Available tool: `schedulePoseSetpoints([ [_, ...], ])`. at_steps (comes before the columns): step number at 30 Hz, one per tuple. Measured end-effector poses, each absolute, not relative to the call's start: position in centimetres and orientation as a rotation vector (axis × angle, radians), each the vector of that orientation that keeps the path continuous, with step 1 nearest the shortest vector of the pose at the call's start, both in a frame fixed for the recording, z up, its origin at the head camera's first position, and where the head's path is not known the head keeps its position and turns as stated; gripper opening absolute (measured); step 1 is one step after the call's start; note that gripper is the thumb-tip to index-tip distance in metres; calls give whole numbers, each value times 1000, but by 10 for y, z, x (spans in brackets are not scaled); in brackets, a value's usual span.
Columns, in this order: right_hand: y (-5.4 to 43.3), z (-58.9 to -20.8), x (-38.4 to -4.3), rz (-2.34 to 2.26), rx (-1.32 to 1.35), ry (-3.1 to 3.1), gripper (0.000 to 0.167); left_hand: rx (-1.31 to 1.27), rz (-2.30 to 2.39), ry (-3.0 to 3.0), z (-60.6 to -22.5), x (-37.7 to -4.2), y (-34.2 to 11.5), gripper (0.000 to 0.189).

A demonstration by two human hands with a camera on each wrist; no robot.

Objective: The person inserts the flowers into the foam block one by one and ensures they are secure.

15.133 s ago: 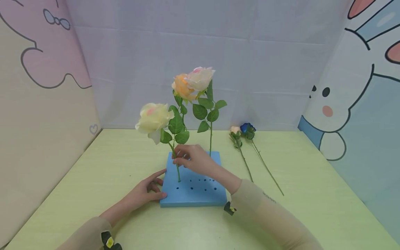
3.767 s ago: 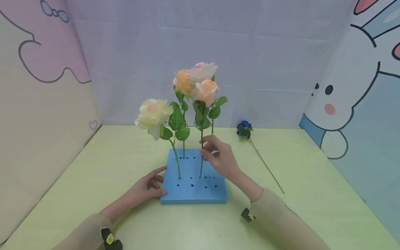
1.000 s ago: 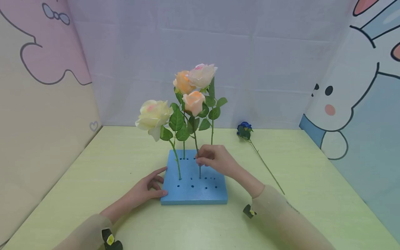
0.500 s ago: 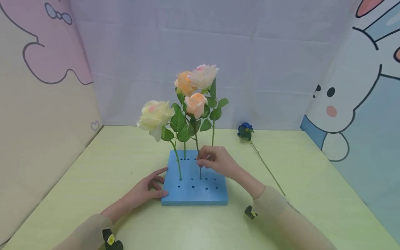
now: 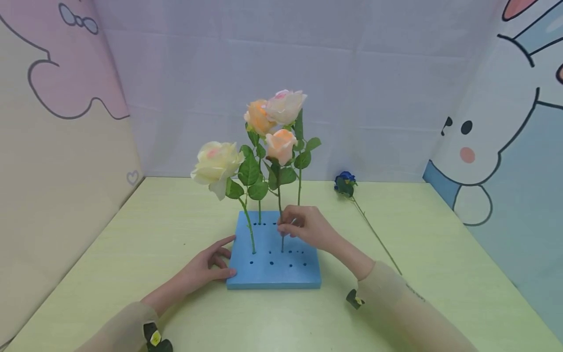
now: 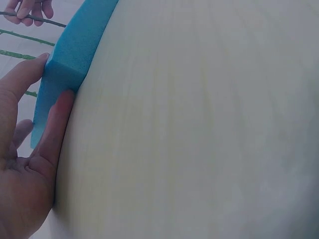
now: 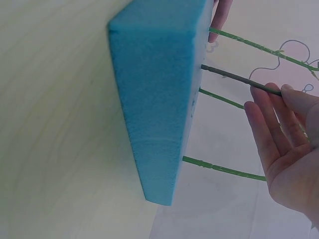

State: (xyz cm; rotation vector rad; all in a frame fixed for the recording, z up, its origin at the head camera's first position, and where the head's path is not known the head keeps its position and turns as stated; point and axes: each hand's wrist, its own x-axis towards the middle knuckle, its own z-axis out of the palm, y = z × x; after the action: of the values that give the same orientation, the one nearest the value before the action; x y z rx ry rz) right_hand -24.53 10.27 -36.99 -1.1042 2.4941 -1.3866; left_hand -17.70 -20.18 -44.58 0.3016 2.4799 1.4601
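Note:
A blue foam board (image 5: 273, 278) dotted with small holes lies on the table. My right hand (image 5: 305, 226) pinches the dark stem of a peach rose (image 5: 281, 146); its lower end stands in a hole near the board's middle. The right wrist view shows that stem (image 7: 227, 74) between thumb and fingertips. My left hand (image 5: 210, 264) rests against the board's left edge, thumb and index finger spread along it. Upright in the board are a pale yellow rose (image 5: 216, 166) at left, an orange rose (image 5: 258, 117) and a pinkish-white rose (image 5: 286, 106) behind.
A blue rose (image 5: 345, 183) lies on the table (image 5: 176, 215) to the right of the board, its stem slanting toward the front right. Fabric backdrops stand behind and at both sides, a cartoon rabbit on the right one.
The peach rose went from lying on the table to standing in the board. Over the last second its bloom has swung slightly right in my right hand. My left hand stays at the board's edge.

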Motion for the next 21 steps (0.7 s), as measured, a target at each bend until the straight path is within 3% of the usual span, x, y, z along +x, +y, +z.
schedulePoseSetpoints([
  [21,101,-365,-244,-1310,-1086,2505,7,313,1441,2503,-446,-177,-201,85],
])
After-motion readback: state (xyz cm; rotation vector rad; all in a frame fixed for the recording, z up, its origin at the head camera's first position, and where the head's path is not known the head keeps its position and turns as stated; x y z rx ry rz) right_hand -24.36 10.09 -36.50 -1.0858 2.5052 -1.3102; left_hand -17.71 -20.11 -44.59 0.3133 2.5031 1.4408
